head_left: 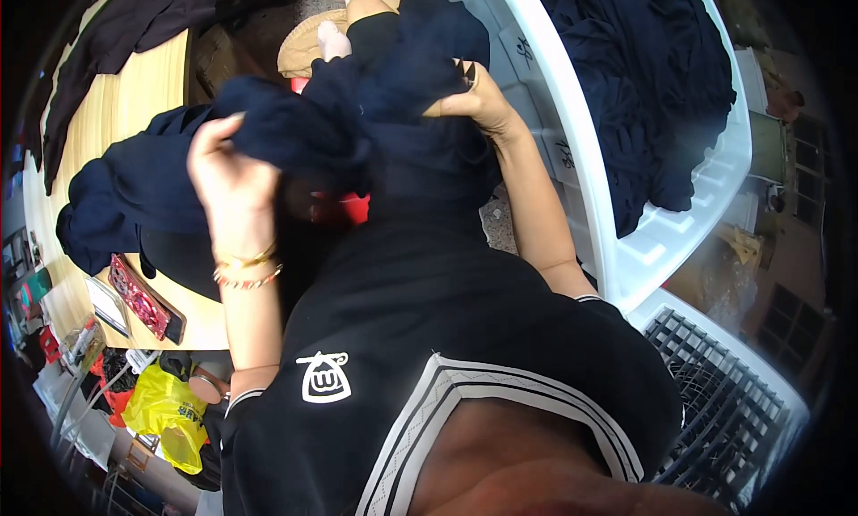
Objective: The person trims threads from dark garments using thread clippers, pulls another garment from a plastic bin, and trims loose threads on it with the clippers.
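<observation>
While its fingers curl shut into a fold of dark navy cloth [357, 114], the left hand [228, 172] grips the garment at its left end, two thin bracelets [246, 270] circling the wrist below. The right hand [478, 100] pinches the same cloth at its upper right, fingers closed on a bunched edge. The cloth hangs stretched and crumpled between the two hands, held up in front of the person's chest, above the lap. To the left, more dark cloth [125, 194] lies heaped on a pale wooden table [116, 105], with a red phone [143, 297] near the table's front edge. To the right, a white plastic bin [661, 239] holds a pile of navy garments [643, 78]. A yellow bag [165, 413] sits low on the left, beneath the table.
</observation>
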`<state>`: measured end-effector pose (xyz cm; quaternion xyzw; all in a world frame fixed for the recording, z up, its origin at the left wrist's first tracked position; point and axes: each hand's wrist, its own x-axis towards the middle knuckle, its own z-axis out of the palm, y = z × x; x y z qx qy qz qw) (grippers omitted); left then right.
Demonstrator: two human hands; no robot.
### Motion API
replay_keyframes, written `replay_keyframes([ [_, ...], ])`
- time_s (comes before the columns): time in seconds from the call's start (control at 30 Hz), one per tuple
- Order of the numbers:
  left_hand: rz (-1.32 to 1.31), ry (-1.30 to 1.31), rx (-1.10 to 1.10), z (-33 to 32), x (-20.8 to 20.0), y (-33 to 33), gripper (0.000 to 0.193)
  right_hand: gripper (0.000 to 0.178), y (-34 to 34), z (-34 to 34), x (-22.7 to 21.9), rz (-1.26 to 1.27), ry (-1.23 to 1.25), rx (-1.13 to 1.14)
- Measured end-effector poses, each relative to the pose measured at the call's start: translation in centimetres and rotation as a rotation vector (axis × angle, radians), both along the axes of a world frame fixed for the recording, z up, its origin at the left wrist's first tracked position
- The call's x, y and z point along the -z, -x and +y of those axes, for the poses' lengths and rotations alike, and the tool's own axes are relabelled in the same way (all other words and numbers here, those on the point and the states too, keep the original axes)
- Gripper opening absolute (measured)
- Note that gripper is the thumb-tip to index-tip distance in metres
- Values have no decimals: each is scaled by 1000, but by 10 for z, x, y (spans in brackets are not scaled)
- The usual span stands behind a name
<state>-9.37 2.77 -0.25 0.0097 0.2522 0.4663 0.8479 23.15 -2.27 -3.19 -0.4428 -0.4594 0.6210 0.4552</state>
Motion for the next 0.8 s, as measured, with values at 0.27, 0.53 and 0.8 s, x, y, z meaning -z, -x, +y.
replay_keyframes([
  [0.27, 13, -696, 147, 11, -121, 85, 56, 57, 33, 0, -22, 117, -225, -314],
  [0.53, 370, -1150, 16, -11, -92, -124, 25, 51, -7, -8, 13, -200, -7, 260],
  [0.8, 1030, -1621, 810, -75, 33, -164, 48, 51, -22, -63, 7, -368, 150, 375],
])
